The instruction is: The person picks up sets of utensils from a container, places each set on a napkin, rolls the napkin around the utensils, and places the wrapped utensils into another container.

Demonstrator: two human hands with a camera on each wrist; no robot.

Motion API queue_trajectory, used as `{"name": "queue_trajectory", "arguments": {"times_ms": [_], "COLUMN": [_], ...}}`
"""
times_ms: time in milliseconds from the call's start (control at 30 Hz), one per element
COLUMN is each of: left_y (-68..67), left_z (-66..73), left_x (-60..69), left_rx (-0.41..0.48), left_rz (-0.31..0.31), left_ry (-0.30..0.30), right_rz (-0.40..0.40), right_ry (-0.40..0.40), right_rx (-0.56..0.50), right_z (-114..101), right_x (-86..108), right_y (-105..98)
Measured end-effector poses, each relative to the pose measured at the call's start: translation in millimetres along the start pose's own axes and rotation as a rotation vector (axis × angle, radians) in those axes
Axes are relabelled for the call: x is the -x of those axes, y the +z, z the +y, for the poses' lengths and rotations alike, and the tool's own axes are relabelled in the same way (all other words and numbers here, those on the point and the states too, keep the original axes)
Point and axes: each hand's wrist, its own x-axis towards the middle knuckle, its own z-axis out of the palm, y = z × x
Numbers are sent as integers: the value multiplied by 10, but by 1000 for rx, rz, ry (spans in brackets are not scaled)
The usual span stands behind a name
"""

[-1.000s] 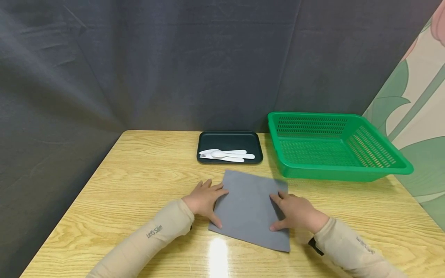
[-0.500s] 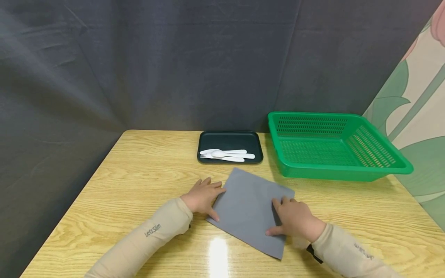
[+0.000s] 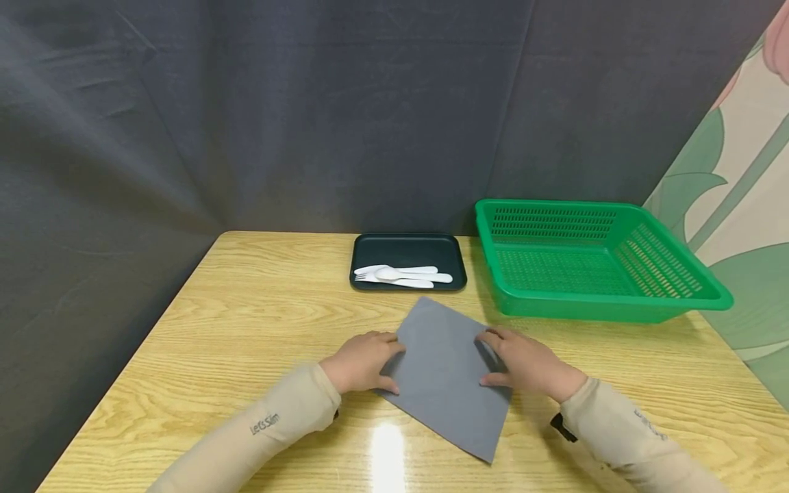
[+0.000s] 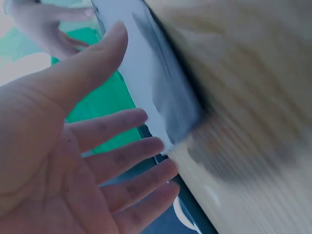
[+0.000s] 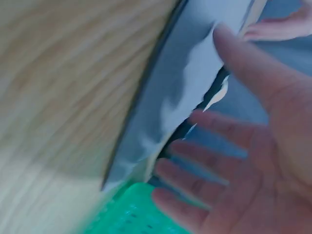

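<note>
Dark grey drape [image 3: 357, 116] hangs behind a wood-grain table [image 3: 265, 287]. On it lies a grey cloth [image 3: 446, 383], skewed, its near corner pointing toward 5 o'clock. At the cloth's 9 o'clock is the left hand [image 3: 364, 361], at its 3 o'clock the right hand [image 3: 533, 364]. Both hands' fingers are spread and fairly straight, thumbs apart, pinching nothing; fingertips overlap the cloth's edges in the head view, though how firmly they press, I cannot tell.

Toward 11 o'clock, a black tray [image 3: 419, 248] carries a white knife [image 3: 419, 270], spoon [image 3: 388, 273] and fork [image 3: 419, 283]; a green basket [image 3: 592, 305] stands at 2 o'clock.

Positioning the cloth seems the step in hand. Squaring it would call for light, flat pressure from both sides, turning it evenly without rucking.
</note>
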Motion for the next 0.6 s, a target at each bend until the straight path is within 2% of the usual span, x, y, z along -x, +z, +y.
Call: {"name": "queue_trajectory", "arguments": {"times_ms": [100,200,367,600], "left_y": [27,60,89,97], "left_z": [93,159,196,179], "left_x": [50,90,123,116], "left_rx": [-5,-27,-40,-4], "left_rz": [-2,-5,-19,-41], "left_ry": [4,11,-6,-30], "right_rz": [-64,-118,-138,-145], "right_ry": [-37,-38,-22,16], "right_rx": [-93,-134,-140,-110], "right_z": [86,133,127,71], "right_x": [-28,-44,-41,-17], "right_y": [30,61,73,69]}}
